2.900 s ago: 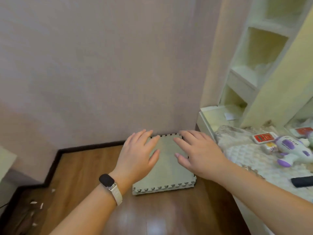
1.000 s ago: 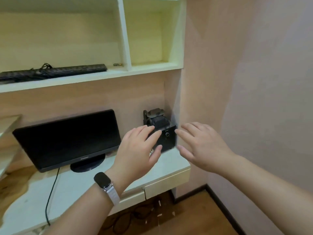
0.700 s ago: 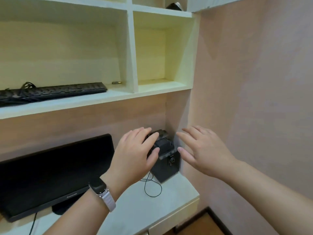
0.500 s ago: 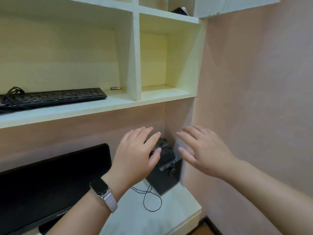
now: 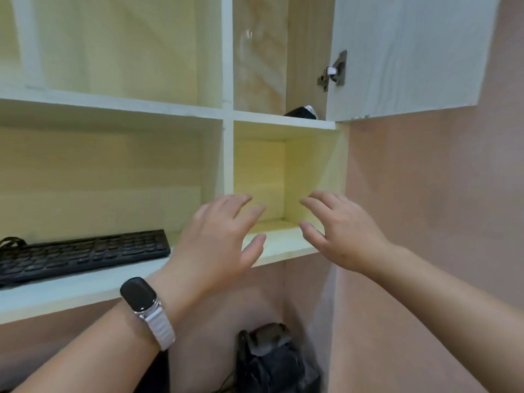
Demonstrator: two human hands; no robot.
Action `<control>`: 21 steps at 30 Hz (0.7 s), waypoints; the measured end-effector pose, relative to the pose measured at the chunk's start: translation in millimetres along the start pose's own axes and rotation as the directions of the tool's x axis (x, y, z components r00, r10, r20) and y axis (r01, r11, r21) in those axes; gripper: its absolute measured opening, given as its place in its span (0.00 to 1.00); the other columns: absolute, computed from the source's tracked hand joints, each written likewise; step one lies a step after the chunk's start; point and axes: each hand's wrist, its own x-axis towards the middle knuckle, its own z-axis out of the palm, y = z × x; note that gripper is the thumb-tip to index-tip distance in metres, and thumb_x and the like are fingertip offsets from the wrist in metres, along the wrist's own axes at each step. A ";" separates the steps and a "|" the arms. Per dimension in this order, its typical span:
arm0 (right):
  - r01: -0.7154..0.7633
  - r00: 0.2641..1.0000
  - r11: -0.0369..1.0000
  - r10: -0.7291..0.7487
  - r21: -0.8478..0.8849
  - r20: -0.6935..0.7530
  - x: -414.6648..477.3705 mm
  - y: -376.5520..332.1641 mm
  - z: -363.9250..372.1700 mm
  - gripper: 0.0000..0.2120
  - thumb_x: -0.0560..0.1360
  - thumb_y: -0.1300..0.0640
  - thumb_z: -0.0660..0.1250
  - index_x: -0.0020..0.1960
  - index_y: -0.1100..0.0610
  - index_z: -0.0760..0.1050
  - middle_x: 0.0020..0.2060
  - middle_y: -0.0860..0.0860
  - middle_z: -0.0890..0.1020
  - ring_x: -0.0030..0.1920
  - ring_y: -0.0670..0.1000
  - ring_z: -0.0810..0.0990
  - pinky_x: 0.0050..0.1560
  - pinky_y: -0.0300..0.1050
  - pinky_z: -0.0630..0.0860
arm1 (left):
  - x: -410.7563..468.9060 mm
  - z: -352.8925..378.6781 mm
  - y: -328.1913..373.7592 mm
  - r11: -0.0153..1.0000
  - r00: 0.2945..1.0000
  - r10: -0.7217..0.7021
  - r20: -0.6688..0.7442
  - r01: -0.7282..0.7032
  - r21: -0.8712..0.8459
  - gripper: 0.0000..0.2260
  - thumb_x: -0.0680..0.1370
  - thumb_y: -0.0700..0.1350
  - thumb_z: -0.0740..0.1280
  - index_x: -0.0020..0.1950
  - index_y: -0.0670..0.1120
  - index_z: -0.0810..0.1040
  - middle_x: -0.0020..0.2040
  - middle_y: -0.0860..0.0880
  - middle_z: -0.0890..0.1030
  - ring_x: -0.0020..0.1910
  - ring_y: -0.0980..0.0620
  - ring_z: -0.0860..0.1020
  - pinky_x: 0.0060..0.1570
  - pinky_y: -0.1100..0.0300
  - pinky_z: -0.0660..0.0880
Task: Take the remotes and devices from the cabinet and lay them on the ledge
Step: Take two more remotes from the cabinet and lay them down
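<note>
Now, compared with half a second back, your view has tipped upward. The monitor has dropped out of frame, and the cabinet [image 5: 304, 52] sits at top right with its door [image 5: 402, 52] swung open and a hinge [image 5: 333, 71] on the inner face.

Hands: your left hand [image 5: 218, 245] and right hand [image 5: 340, 231] are raised side by side, fingers spread and loosely bent. They hold nothing and touch nothing, the same posture as in the earlier frames. They hover in front of the small cubby [image 5: 283, 180] under the cabinet. A watch [image 5: 139, 297] is on the left wrist.

Task item: one dark device [image 5: 302, 112] lies on the cabinet floor at its front edge, just beside the door and well above both hands. Only a sliver shows, so I cannot tell whether it is a remote. The angle hides the rest of that floor.

Elsewhere: a keyboard [image 5: 82, 252] lies on the long shelf at left, and a black box [image 5: 272, 361] sits low, below the shelves.

Reading: nothing has been taken yet, and the ledge is out of view. Looking up has found the target. The next move is probably a reach upward, and your right hand is nearer. Risk: the device sits close to the lip, so a blind nudge could tip it off.
</note>
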 end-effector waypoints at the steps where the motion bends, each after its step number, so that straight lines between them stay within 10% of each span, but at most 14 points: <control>1: -0.023 1.000 1.000 0.023 -0.002 -0.001 15.5 10.1 -2.2 0.24 0.78 0.43 0.57 0.67 0.56 0.73 0.64 0.54 0.77 0.61 0.59 0.75 0.57 0.54 0.74 | 15.0 -2.9 -1.8 1.000 1.000 0.013 -0.015 -0.012 0.022 0.22 0.74 0.56 0.59 0.64 0.48 0.78 0.62 0.44 0.79 0.61 0.43 0.77 0.57 0.47 0.73; 11: 0.082 0.979 0.994 -0.066 0.073 -0.194 161.7 80.0 -38.9 0.16 0.76 0.51 0.61 0.61 0.55 0.73 0.55 0.53 0.75 0.55 0.57 0.73 0.52 0.53 0.74 | 181.6 -28.5 0.8 0.988 0.997 0.063 -0.044 -0.057 0.141 0.22 0.78 0.55 0.62 0.70 0.50 0.71 0.66 0.50 0.74 0.64 0.48 0.72 0.59 0.49 0.73; 21: 0.083 0.969 0.983 -0.041 -0.161 0.245 262.7 81.8 -64.1 0.17 0.74 0.47 0.68 0.57 0.57 0.75 0.46 0.53 0.80 0.43 0.56 0.79 0.42 0.48 0.77 | 302.0 -14.1 -26.1 0.947 0.864 -0.218 0.454 0.076 0.311 0.20 0.79 0.51 0.63 0.71 0.52 0.69 0.67 0.49 0.74 0.62 0.48 0.74 0.57 0.58 0.70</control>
